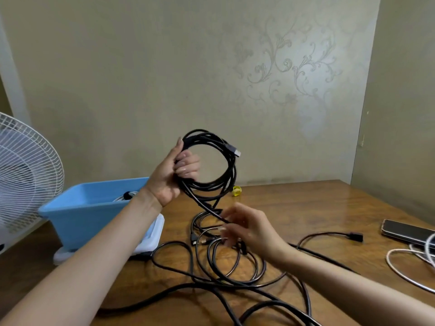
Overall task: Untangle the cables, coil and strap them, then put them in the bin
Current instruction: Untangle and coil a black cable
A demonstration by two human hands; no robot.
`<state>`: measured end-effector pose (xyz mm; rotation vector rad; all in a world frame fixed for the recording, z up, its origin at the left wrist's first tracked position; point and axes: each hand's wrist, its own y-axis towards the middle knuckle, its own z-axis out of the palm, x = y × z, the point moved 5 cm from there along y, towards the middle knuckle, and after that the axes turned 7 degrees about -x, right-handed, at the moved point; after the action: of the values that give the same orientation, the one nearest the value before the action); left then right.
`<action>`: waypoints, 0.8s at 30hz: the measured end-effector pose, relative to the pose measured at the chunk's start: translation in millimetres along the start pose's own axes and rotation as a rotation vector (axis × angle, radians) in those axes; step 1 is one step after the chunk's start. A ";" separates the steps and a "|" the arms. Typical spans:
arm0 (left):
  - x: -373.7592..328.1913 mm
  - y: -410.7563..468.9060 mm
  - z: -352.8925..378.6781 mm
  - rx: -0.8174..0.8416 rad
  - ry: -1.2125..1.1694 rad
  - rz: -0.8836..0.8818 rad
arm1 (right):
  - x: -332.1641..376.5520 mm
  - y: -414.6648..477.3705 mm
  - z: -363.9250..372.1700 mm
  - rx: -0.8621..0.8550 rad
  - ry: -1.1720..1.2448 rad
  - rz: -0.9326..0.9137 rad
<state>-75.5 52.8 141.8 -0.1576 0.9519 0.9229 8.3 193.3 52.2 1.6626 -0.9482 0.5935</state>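
My left hand (175, 171) is raised above the table and grips a coil of black cable (229, 161), its plug sticking out at the upper right. The cable's loose run slants down to my right hand (244, 225), which is blurred; its fingers pinch the strand just above the table. Below both hands a tangle of black cables (235, 269) sprawls over the wooden table. A blue bin (77, 208) stands at the left with a coiled white cable (124, 196) inside. A small yellow strap (237, 191) lies behind the coil.
A white fan (26, 170) stands at the far left beside the bin. A white lid (154, 234) lies under the bin. At the right edge are a dark phone (407, 231) and a white cable (412, 262). A black plug end (355, 236) lies near them.
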 end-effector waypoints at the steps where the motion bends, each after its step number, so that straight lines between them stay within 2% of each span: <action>1: -2.5 -0.9 2.1 0.071 -0.034 -0.033 | -9.9 3.0 -5.4 0.140 -0.023 0.079; 4: -1.5 -2.7 5.1 0.150 0.026 -0.062 | -33.4 11.6 -28.4 0.390 -0.095 0.216; 6: 3.7 -3.8 4.4 0.152 0.087 -0.101 | -40.5 19.1 -43.4 0.426 0.024 0.305; 8: 9.7 -6.1 5.6 0.179 0.091 -0.171 | -40.3 26.6 -56.9 0.354 0.168 0.410; 12: 21.1 -6.4 2.9 0.055 0.240 -0.190 | -28.5 43.3 -63.7 0.071 0.410 0.515; 15: 30.3 -5.7 3.7 -0.034 0.351 -0.184 | -11.4 46.9 -53.5 0.087 0.499 0.507; 17: 32.3 -5.8 3.0 -0.086 0.436 -0.187 | -4.2 44.9 -48.4 0.191 0.434 0.495; 19: 32.2 -5.4 2.0 -0.110 0.543 -0.171 | -1.1 43.0 -44.2 0.249 0.235 0.423; 21: 33.3 -4.7 1.1 -0.119 0.700 -0.119 | 1.0 43.4 -41.1 0.202 0.059 0.338; 24: 35.1 -5.7 -5.6 -0.081 0.871 -0.088 | 1.6 46.2 -40.6 0.127 -0.026 0.264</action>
<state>-66.3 67.7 110.4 -0.7038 1.6890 0.8095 -25.6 226.8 91.0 1.6721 -1.1807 0.8250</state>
